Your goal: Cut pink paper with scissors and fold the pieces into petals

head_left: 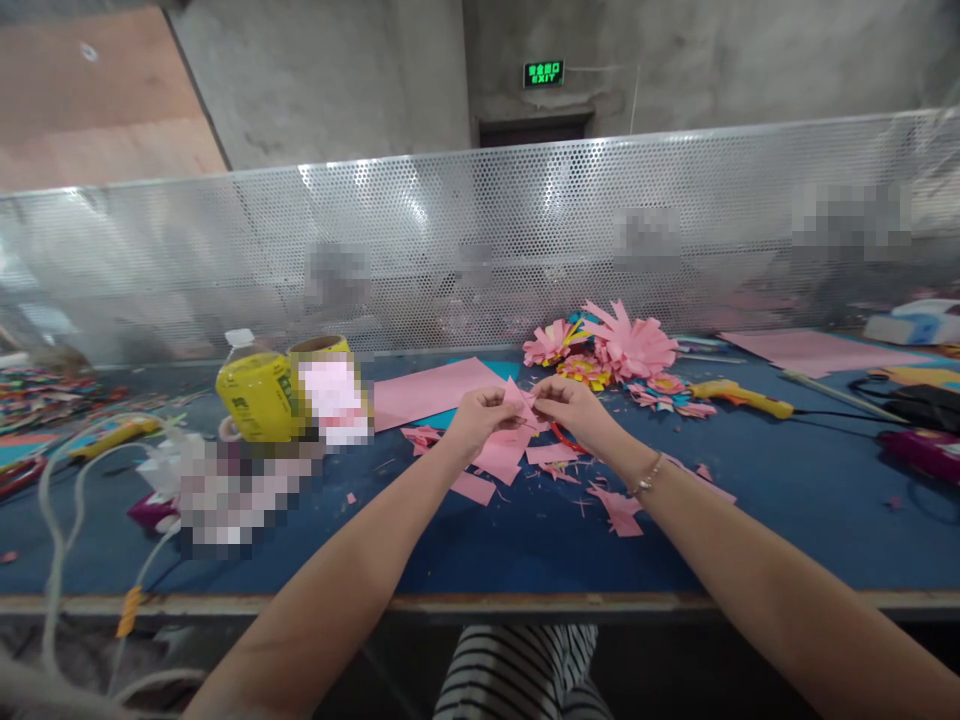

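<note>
Both hands meet above the middle of the table, pinching a small folded piece of pink paper (pixel 517 400) with a pointed top. My left hand (pixel 480 418) grips its left side between thumb and fingers. On the other side my right hand (pixel 568 408) pinches the paper, its fingers curled. Below them lie pink paper offcuts (pixel 504 455) and thin slivers. Part of a red loop-shaped handle (pixel 568 437) shows under my right hand; the rest is hidden. A large pink paper sheet (pixel 427 393) lies just beyond my left hand, overlapping blue paper (pixel 501 372).
Pink, yellow and blue paper flowers (pixel 630 345) sit at back right, beside a yellow glue gun (pixel 742 397). A yellow-labelled bottle (pixel 259 393) and a tape roll (pixel 319 350) stand left. White cables (pixel 56 530) hang over the front-left edge. A perforated metal screen (pixel 420 250) closes the back.
</note>
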A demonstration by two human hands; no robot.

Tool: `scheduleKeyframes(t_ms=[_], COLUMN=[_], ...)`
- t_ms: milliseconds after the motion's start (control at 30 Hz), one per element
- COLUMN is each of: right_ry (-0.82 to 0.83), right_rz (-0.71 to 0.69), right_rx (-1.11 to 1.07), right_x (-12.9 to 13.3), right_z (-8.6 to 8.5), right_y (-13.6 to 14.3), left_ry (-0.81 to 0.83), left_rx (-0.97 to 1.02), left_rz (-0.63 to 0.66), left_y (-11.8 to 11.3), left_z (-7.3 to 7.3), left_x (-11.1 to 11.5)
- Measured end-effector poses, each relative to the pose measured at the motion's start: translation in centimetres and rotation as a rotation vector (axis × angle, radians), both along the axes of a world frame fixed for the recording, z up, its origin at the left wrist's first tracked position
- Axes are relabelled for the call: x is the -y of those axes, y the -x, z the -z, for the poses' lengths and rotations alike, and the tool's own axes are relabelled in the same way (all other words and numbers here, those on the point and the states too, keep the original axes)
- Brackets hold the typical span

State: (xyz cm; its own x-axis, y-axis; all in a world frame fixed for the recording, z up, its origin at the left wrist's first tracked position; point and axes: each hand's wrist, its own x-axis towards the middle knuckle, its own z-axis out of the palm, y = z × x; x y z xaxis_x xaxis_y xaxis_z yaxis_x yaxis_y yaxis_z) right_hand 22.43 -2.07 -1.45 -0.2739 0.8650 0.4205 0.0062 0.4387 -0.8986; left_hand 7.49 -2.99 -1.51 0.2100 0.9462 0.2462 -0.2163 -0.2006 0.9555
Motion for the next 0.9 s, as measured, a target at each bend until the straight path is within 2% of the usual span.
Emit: scheduleKeyframes(t_ms=[100, 233, 500, 700, 900], right_ry=[-0.018, -0.058, -0.229, -0.274, -0.463], right_rz=[0.013, 0.011, 0.088, 0.151, 0.259], right_rx=[0.079, 0.143, 0.247, 0.318, 0.404], right_x=[0.04, 0.01, 0.39, 0.80, 0.65], right_z=[0.00, 0.25, 0.17, -0.23, -0.27], right_y=[-0.03, 0.10, 0.43, 0.34, 0.07], left_ry=[-0.038, -0.010, 0.128, 0.191, 0.259], left_rx=[-0.056, -0.093, 0.010, 0.076, 0.127], left_rz=[-0.016, -0.020, 0.033, 0.047, 0.074], left_y=[0.06, -0.25, -0.28, -0.13, -0.15], left_z=[0.12, 0.24, 0.24, 0.21, 0.17], left_x=[-0.10, 0.00, 0.16, 0.04, 0.03])
